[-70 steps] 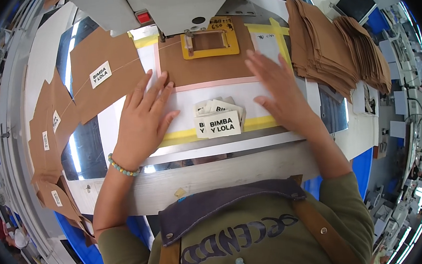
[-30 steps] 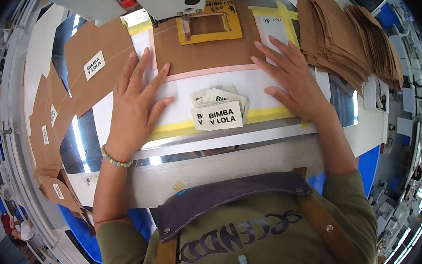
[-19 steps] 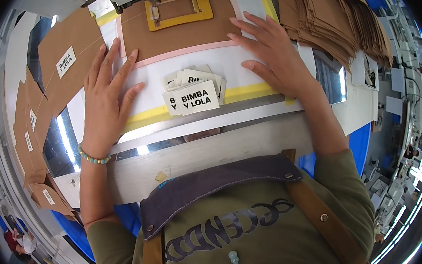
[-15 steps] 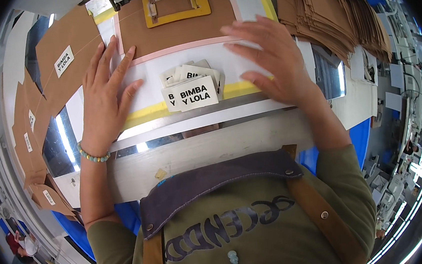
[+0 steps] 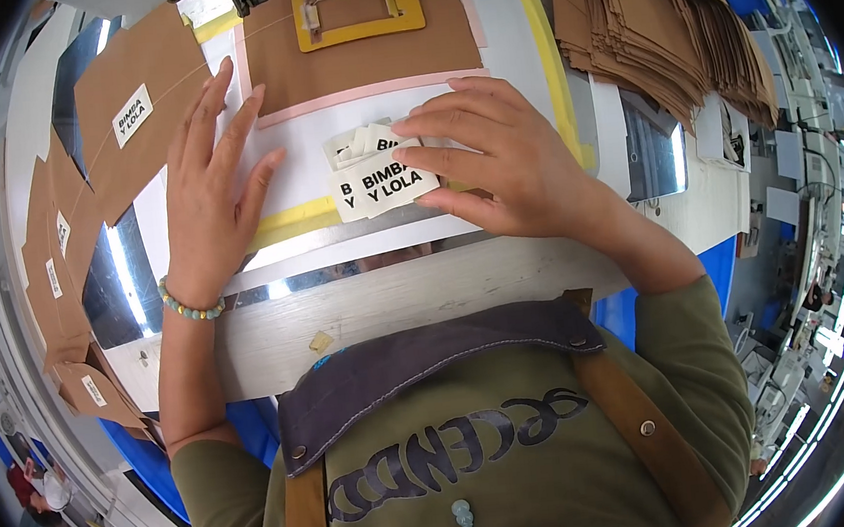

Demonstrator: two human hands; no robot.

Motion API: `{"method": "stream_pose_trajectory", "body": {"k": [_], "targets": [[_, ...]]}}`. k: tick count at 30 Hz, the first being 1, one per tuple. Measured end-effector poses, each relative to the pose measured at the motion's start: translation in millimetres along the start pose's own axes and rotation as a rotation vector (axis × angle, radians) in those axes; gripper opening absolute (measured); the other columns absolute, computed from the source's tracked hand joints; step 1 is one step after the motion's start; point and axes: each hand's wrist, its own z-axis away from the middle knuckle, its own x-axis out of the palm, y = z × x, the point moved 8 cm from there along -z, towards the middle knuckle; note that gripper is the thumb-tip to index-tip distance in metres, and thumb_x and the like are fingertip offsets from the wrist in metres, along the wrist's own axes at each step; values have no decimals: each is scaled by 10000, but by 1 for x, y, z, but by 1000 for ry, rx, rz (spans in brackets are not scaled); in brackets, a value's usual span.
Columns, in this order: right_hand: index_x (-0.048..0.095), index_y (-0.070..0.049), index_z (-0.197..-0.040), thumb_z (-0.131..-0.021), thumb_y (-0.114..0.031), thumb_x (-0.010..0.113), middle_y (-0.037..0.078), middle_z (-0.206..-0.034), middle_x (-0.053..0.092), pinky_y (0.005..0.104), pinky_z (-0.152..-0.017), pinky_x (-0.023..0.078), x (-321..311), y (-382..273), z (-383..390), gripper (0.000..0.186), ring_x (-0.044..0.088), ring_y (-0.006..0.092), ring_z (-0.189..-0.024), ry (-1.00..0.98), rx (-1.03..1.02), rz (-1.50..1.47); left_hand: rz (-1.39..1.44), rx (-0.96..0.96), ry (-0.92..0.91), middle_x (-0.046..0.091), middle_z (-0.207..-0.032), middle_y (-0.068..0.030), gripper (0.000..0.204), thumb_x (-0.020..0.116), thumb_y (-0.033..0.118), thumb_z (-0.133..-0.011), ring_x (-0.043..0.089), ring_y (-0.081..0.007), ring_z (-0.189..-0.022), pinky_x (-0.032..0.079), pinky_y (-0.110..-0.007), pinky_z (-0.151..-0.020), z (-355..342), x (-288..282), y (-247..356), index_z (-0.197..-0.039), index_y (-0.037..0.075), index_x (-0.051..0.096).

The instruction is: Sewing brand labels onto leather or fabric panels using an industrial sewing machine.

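In the head view, here's the right hand (image 5: 483,156) half-curled at the right side of the white labels (image 5: 360,191), piled on the white sheet (image 5: 299,139), thumb and fingers apart; whether it grips one, I can't tell. And there's the left hand (image 5: 210,192), spread wide, grasping nothing, by the pink-bordered brown piece's (image 5: 355,67) left edge.

Workshop: stacked brown panels (image 5: 624,45), yellow template (image 5: 362,37)

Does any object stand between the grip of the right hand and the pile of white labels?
Nothing visible does: the right hand is at the right side of the white labels, and its fingertips overlap them in this view.
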Motion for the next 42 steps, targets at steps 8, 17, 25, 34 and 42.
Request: {"method": "stream_pose_trajectory", "body": {"k": [8,17,25,34,42], "targets": [[810,-126,-1146,-883,-194,857,49,-1298,737,471,-1143,452,-5,14,-1,276,658,275,-1235,-1,109,-224,56,-25,-2,479,-1717,-128,532,782,219,-992,573,-391,-1453,494,-480,-1175,-2,-8,3,-1500,116,666],[832,-67,-1038,-888,-164,880,85,-1242,781,372,-969,573,-32,58,-38,184,728,280,-1145,209,200,-346,120,65,-21,600,-1610,-135,460,792,157,-964,623,-373,-1385,532,-462,-1123,-24,-28,11,-1402,46,707],[832,-76,-1065,-942,-241,850,70,-1284,768,391,-1022,548,0,128,-74,206,681,278,-1223,267,296,-207,20,230,-108,610,-1599,-89,582,820,124,-910,557,-381,-1464,506,-480,-1177,-62,0,30,-1464,46,659],[830,-70,-1104,-948,-225,830,75,-1323,760,415,-1059,538,8,136,-77,221,651,313,-1272,245,185,-102,-61,256,-149,566,-1645,-82,616,773,256,-988,423,-369,-1580,413,-482,-1263,-82,31,21,-1535,27,607],[801,-18,-1160,-984,-255,773,89,-1395,735,448,-1115,526,-3,115,-68,296,604,314,-1363,146,49,11,0,239,-172,586,-1608,-122,588,765,233,-994,423,-370,-1575,389,-482,-1284,-84,29,15,-1520,16,616]]}}
